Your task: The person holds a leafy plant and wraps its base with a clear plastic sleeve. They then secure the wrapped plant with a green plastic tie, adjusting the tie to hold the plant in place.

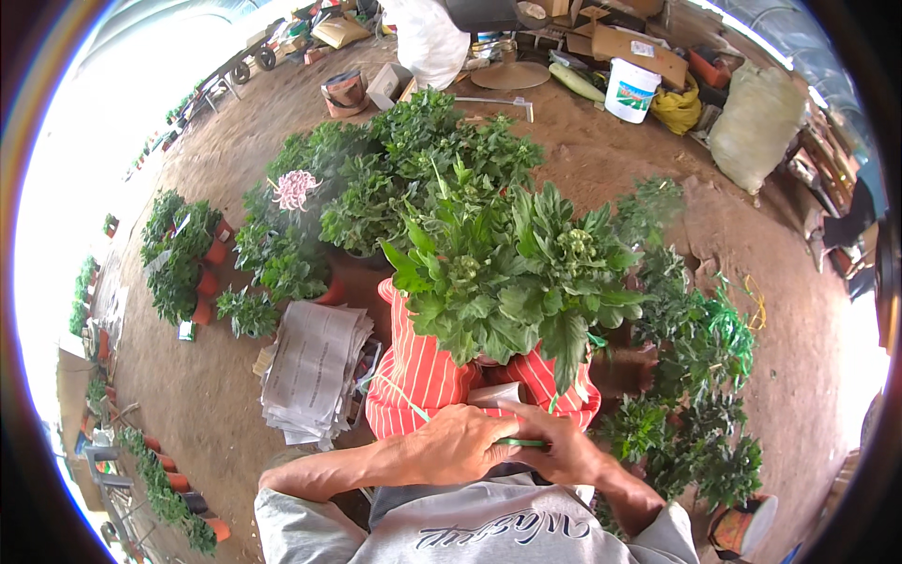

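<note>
My left hand and my right hand meet in front of my chest, fingers closed on a green plastic tie string. Part of the string trails to the left across the red striped cloth over my lap. Just beyond my hands, between my knees, stands a leafy chrysanthemum plant with pale green buds; its pot is hidden by leaves and cloth. A rolled piece of paper lies on the cloth near my fingers.
A stack of printed paper sheets sits at the left. Potted chrysanthemums stand ahead, others at the right beside a bundle of green string. Farther off are a white bucket, a sack and cardboard boxes.
</note>
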Motion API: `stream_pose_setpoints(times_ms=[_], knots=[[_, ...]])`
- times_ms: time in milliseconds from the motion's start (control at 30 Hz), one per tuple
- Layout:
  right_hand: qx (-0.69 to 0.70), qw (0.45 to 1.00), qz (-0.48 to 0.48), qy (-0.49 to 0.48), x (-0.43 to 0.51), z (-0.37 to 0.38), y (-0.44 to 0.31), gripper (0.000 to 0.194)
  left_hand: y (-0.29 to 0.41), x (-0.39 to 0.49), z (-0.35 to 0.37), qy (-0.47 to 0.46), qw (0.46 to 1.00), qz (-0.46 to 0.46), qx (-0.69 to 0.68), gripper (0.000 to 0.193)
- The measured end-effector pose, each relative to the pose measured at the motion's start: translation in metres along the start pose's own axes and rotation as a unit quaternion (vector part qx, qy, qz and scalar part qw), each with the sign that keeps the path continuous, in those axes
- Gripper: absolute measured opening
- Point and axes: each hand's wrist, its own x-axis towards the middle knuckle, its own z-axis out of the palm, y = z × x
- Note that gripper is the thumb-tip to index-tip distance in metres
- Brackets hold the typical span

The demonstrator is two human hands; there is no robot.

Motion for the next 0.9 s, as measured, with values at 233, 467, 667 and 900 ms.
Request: stream_pose_setpoints(times_ms=[233,467,667,900], knots=[[-0.033,0.963,-0.220,0.150,-0.069,-0.110,-0.055,0.012,0.054,-0.015,-0.100,-0.054,0.998,-0.002,-0.035,0.017],[-0.143,0.874,-0.312,0.344,-0.030,-0.199,-0.112,0.023,0.052,0.013,-0.217,0.215,0.976,0.017,-0.013,0.019],[-0.123,0.914,-0.235,0.307,0.086,-0.262,-0.128,0.023,-0.030,0.095,-0.286,0.290,0.956,0.022,-0.043,0.021],[-0.128,0.950,-0.124,0.257,0.187,-0.299,-0.070,0.024,-0.151,0.128,-0.273,0.219,0.958,-0.184,-0.004,0.016]])
